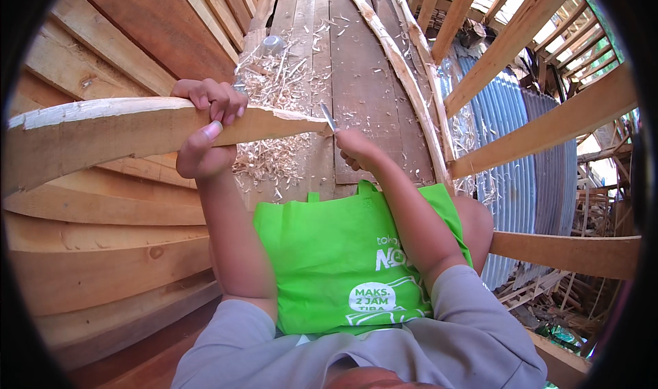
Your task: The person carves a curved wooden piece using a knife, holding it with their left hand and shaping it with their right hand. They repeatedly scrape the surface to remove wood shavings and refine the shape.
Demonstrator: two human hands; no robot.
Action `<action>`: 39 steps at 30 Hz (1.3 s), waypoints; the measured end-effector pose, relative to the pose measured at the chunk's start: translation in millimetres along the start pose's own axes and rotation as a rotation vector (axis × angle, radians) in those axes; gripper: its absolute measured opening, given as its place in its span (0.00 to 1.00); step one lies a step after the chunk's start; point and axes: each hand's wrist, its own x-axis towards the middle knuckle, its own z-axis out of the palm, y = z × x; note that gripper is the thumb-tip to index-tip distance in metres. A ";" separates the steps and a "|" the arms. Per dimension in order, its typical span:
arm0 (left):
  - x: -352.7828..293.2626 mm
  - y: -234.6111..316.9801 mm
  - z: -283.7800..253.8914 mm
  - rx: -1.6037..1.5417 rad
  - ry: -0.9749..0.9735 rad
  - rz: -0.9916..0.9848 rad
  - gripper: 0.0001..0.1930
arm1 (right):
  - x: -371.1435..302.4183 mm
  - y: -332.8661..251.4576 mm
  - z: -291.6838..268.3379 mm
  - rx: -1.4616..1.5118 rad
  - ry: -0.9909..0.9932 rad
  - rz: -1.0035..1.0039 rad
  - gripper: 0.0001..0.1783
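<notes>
A long wooden plank (pixel 103 135) with a rough, pale upper edge runs from the far left across in front of me. It narrows to a shaved tip near the middle. My left hand (pixel 218 101) is closed around it, fingers over the top and thumb on the near face. In my right hand (pixel 354 149) is a knife (pixel 327 116), its thin blade upright beside the plank's tip; the fist hides the handle. Whether the blade touches the wood I cannot tell. A green bag (pixel 315 252) lies across my lap under both forearms.
Curled wood shavings (pixel 277 163) cover the board floor (pixel 363 101) beneath the plank. A clear cup (pixel 272 45) sits among them. Two peeled poles (pixel 397 60) lie along the right side. A board wall (pixel 110 204) stands left; wooden rails (pixel 548 132) and corrugated sheets (pixel 510 163) are right.
</notes>
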 end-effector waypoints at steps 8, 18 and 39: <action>3.8 -0.5 -4.2 0.007 -0.018 -0.018 0.18 | 5.3 -0.5 18.2 0.062 0.077 -0.039 0.21; 0.7 0.8 -1.2 0.051 0.032 -0.003 0.17 | -25.6 -21.1 34.9 0.308 -0.225 -0.013 0.23; 7.3 7.3 9.7 0.227 0.047 0.105 0.25 | 2.1 9.8 21.8 0.793 -0.625 -0.146 0.23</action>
